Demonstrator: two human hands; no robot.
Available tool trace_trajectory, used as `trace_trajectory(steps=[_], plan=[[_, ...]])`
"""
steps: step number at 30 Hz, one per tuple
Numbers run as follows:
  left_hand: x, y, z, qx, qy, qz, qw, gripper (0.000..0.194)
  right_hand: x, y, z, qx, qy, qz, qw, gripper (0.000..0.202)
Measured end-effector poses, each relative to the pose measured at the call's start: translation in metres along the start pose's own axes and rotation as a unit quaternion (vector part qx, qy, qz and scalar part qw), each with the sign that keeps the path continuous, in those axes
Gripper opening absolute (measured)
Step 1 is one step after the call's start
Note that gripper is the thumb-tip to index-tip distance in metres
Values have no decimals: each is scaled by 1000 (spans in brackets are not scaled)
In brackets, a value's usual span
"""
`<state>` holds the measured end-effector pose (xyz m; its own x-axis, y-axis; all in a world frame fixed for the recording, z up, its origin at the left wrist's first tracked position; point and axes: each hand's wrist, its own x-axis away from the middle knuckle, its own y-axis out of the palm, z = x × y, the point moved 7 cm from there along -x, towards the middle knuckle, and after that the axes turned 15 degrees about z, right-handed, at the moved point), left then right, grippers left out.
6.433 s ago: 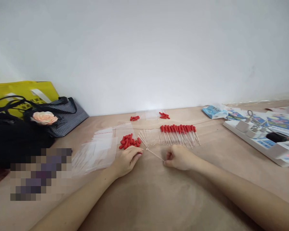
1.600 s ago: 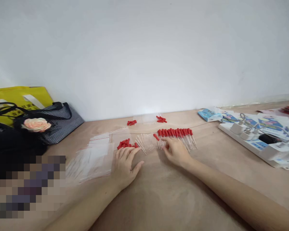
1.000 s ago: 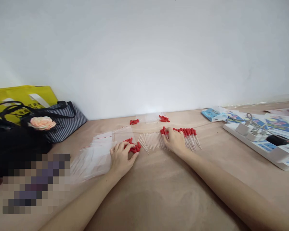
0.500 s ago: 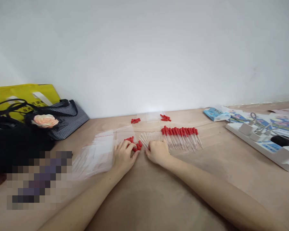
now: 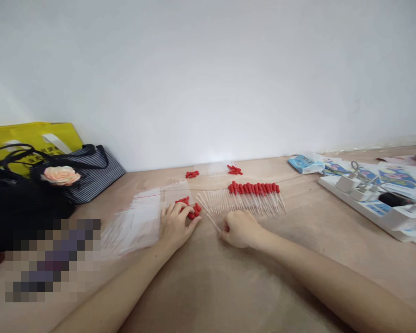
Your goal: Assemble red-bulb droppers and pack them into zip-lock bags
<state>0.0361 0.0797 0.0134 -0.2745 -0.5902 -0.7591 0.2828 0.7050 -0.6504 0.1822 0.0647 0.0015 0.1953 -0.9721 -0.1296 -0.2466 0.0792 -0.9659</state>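
My right hand [image 5: 241,229] pinches a thin clear dropper tube [image 5: 213,223] that points up and left over the wooden table [image 5: 229,286]. My left hand [image 5: 175,224] lies flat with its fingers spread on a small pile of red rubber caps [image 5: 193,211]. Behind the hands lies a row of bare clear tubes [image 5: 215,200]. To its right is a row of tubes with red caps fitted [image 5: 254,192]. Whether a cap is between my left fingers I cannot tell.
Clear zip bags [image 5: 138,219] lie left of my left hand. Black and striped bags [image 5: 48,185] and a yellow bag [image 5: 27,136] stand at far left. More red caps [image 5: 192,174] and tubes lie near the wall. A white power strip [image 5: 377,208] is at right.
My right hand pulled back from the row of bare tubes toward me with one clear tube in it. My left hand stayed on the red caps.
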Motion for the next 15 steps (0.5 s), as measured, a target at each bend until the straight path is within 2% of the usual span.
trace_trajectory(steps=[4, 9, 15], plan=[[-5, 3, 3, -31, 18, 16, 999, 24, -4, -3, 4, -38, 24, 49, 998, 24], [-6, 3, 7, -44, 28, 26, 998, 20, -8, 11, -4, -40, 10, 45, 998, 25], [-4, -25, 8, -3, -8, 117, 993, 17, 4, 11, -15, 12, -41, 76, 996, 28]])
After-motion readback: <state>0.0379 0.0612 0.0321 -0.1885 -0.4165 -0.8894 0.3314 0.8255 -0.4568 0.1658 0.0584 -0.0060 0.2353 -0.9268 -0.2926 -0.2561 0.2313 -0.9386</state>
